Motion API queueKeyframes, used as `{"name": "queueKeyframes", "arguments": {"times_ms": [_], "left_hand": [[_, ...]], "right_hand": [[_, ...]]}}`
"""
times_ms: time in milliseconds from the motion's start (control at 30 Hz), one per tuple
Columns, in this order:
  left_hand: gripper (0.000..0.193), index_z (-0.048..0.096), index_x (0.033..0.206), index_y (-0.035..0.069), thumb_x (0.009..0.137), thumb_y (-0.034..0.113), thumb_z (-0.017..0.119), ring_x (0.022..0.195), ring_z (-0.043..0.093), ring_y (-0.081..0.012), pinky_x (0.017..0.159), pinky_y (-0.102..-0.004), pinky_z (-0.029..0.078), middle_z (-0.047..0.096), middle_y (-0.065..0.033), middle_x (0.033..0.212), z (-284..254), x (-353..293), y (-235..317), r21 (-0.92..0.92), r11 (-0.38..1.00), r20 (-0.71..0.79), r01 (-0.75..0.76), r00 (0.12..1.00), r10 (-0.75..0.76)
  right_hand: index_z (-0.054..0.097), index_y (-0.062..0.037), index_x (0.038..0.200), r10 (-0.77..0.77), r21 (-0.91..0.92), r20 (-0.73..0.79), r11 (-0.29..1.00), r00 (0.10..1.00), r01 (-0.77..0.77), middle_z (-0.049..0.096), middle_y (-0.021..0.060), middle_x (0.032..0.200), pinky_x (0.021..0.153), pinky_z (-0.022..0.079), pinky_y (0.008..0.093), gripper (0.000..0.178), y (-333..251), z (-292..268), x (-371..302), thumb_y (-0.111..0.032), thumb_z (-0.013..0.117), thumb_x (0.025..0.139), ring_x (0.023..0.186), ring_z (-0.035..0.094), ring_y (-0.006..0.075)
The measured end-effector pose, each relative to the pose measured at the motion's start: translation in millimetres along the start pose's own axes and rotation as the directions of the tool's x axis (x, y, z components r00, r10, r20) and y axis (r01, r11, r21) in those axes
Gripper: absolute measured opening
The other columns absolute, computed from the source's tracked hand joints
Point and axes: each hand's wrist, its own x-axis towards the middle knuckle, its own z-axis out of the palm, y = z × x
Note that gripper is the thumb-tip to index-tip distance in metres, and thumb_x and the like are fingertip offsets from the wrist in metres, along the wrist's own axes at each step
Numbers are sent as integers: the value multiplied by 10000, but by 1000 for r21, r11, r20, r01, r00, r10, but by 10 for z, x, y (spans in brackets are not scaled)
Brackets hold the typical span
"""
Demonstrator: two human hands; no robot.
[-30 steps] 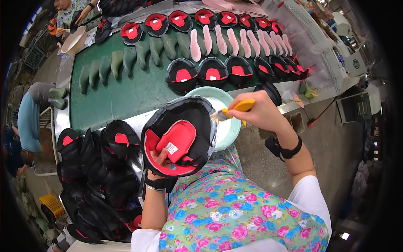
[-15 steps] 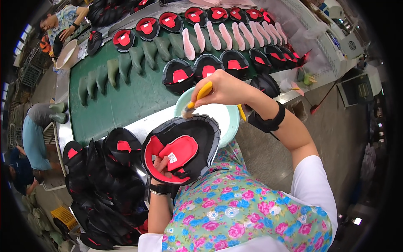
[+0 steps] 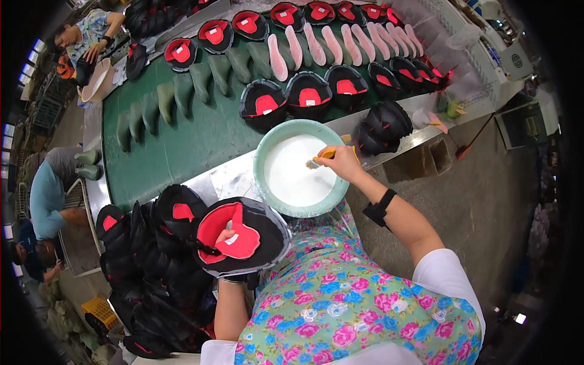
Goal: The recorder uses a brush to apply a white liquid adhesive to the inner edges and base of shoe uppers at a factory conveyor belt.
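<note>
My right hand [image 3: 342,163] grips a yellow-handled paintbrush [image 3: 312,163], its bristles over or at the surface of the white liquid [image 3: 292,170] in a pale green basin [image 3: 260,173]. Whether the tip dips in, I cannot tell. My left hand [image 3: 225,235] holds a black shoe upper [image 3: 271,234] with red lining and a grey rim, at the basin's near left. Only part of that hand shows, inside the opening by the red tongue; the other fingers are hidden.
Black uppers [image 3: 143,255] are heaped at my left. On the green bench [image 3: 201,143] stand rows of green foot-shaped lasts [image 3: 165,102], pink insoles [image 3: 314,45] and more red-lined uppers [image 3: 309,97]. Black uppers [image 3: 383,128] lie right of the basin. A co-worker [image 3: 91,36] is at far left.
My right hand has carried the brush from the upper's rim to over the basin, right and slightly down. My left hand has drawn the upper leftward and turned it, uncovering the basin.
</note>
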Motion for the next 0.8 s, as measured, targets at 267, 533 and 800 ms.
{"name": "queueKeyframes", "arguments": {"times_ms": [267,533,800], "left_hand": [[343,582,1130,-45,859,159,537,839,666,-204,802,-288,518,682,-122,972,-466,226,47,173,931,143,321,927,-346],[328,605,1087,-40,832,143,511,802,663,-174,774,-263,512,687,-111,933,-369,296,23,72,928,-5,366,930,-366],[212,642,998,-33,826,76,581,797,673,-184,761,-268,537,690,-118,914,-574,327,80,77,931,-18,358,934,-357]], "right_hand": [[708,-17,831,-10,-87,-97,996,995,2,681,161,784,671,521,343,149,381,556,-15,-150,719,765,696,666,285],[701,-6,849,-94,-21,-156,996,983,92,680,170,817,684,524,344,146,392,712,-90,-120,726,761,734,668,301],[703,0,863,11,-64,-113,998,994,-18,681,170,800,659,521,319,160,233,495,-198,-128,725,770,699,673,262]]}}
